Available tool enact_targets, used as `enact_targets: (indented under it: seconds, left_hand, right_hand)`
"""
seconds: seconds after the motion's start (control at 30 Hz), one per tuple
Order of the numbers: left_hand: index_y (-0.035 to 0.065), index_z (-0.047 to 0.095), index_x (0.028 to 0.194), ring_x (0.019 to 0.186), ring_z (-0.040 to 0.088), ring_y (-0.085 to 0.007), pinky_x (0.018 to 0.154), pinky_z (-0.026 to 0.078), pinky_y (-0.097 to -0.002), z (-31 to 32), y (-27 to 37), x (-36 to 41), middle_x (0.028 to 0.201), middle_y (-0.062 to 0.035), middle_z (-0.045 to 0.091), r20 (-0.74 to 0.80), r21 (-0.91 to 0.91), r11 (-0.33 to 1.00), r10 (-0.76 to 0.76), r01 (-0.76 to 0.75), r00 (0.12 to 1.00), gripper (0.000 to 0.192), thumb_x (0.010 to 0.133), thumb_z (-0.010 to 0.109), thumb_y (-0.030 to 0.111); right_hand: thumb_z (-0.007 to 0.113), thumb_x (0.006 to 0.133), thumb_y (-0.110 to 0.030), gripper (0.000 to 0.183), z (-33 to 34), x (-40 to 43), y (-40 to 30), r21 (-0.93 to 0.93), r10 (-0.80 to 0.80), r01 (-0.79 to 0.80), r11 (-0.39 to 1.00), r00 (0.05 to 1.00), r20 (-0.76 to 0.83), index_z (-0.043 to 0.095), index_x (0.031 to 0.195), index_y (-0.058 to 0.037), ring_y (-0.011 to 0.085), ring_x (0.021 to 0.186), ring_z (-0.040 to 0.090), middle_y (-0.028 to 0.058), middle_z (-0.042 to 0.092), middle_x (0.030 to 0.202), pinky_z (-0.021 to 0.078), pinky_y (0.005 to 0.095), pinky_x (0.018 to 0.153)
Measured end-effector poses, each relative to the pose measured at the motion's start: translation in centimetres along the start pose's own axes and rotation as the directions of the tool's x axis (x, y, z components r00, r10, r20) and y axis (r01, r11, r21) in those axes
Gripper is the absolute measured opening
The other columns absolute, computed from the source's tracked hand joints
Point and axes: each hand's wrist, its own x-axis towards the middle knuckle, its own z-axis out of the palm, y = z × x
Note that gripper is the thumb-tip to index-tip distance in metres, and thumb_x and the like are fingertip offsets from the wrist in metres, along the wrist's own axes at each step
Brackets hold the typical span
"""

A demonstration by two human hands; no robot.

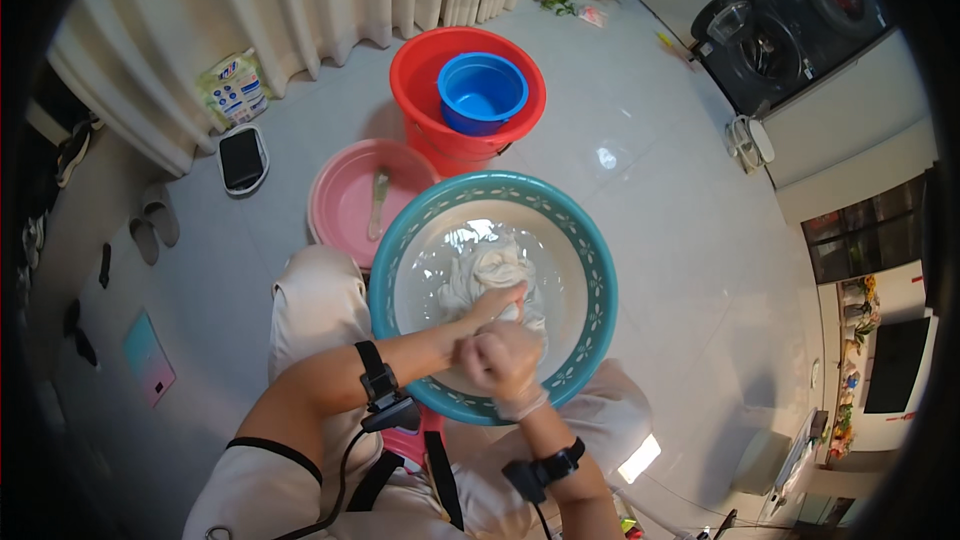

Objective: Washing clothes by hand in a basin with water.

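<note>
A teal-rimmed basin [600, 292] with a cream inside and a pale flower pattern stands between my knees, holding clear water. In the water lies a crumpled white cloth [491, 262], bunched up and wet. My left hand [496, 305] reaches in from the left and grips the near part of the cloth. Just nearer to me, my right hand [504, 356] is curled into a fist over the basin, close against the left wrist. Its palm side is hidden, so whether cloth is inside it does not show. What looks like a thin clear glove covers the right wrist.
A pink basin [341, 202] with a scrubbing brush [379, 202] stands at the left, touching or nearly touching the teal one. Behind is a red bucket [409, 75] with a blue bucket [484, 97] inside. Slippers [155, 225] and a folder-like board [148, 356] lie farther left.
</note>
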Motion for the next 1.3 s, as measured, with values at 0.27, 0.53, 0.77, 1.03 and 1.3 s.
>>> enact_targets:
  seconds: [0.27, 0.53, 0.77, 1.03, 1.3]
  left_hand:
    - [0.0032, 0.062, 0.098, 0.086, 0.063, -0.0174, 0.07, 0.049, -0.0294, 3.4, 2.4, -4.6, 0.099, -0.0113, 0.066, 0.224, -0.092, 0.996, 0.011, 0.01, 0.974, 0.038, 0.092, 0.058, 0.04]
    - [0.0028, 0.059, 0.111, 0.097, 0.06, -0.0371, 0.079, 0.046, -0.042, -0.8, 2.9, -4.7, 0.096, -0.019, 0.063, 0.434, 0.829, 0.253, 0.273, -0.499, 0.859, 0.061, 0.074, 0.073, 0.049]
    - [0.0075, 0.067, 0.104, 0.082, 0.065, -0.0344, 0.072, 0.048, -0.0403, -2.4, 4.1, -3.2, 0.091, -0.014, 0.069, 0.496, 0.819, 0.337, -0.009, -0.465, 0.868, 0.038, 0.079, 0.07, 0.036]
    - [-0.0039, 0.059, 0.119, 0.087, 0.056, -0.0075, 0.076, 0.047, -0.0265, -3.2, 13.0, -7.6, 0.098, -0.0035, 0.065, 0.485, 0.313, 0.933, 0.004, -0.177, 0.874, 0.034, 0.096, 0.057, 0.021]
    - [-0.0027, 0.059, 0.113, 0.095, 0.063, -0.0346, 0.085, 0.047, -0.0387, -3.8, 9.0, -2.1, 0.099, -0.0214, 0.065, 0.182, 0.667, 0.553, 0.529, -0.5, 0.829, 0.04, 0.088, 0.063, 0.029]
  right_hand:
    - [0.059, 0.092, -0.019, 0.028, -4.1, 0.0, 7.8, 0.525, 0.915, -0.771, 0.36, 0.401, -0.039, 0.058, 0.07, -0.0019, 0.0091, 0.058, 0.047, 0.0003, 0.053, 0.061, 0.0364, 0.0254, 0.053]
    - [0.054, 0.096, -0.03, 0.035, -8.9, -0.8, 5.3, 0.889, 0.823, -0.359, 0.286, 0.567, -0.036, 0.041, 0.069, -0.0111, 0.0141, 0.058, 0.042, 0.0022, 0.044, 0.061, 0.0375, 0.0254, 0.059]
    - [0.056, 0.094, -0.03, 0.03, -13.6, -1.9, 7.2, 0.958, 0.928, -0.222, 0.18, 0.362, -0.09, 0.043, 0.073, -0.013, 0.0133, 0.059, 0.04, 0.001, 0.04, 0.062, 0.0354, 0.0263, 0.058]
    - [0.058, 0.093, -0.021, 0.024, -13.0, -2.2, 7.1, 0.671, 0.887, -0.601, 0.433, 0.416, -0.2, 0.055, 0.076, -0.0035, 0.0114, 0.063, 0.047, 0.0024, 0.053, 0.067, 0.0372, 0.0257, 0.063]
    - [0.061, 0.09, -0.017, 0.018, -7.3, -2.8, 10.2, 0.264, 0.846, -0.806, 0.53, 0.482, -0.227, 0.061, 0.084, -0.0003, 0.0132, 0.068, 0.052, 0.0017, 0.056, 0.068, 0.042, 0.0261, 0.07]
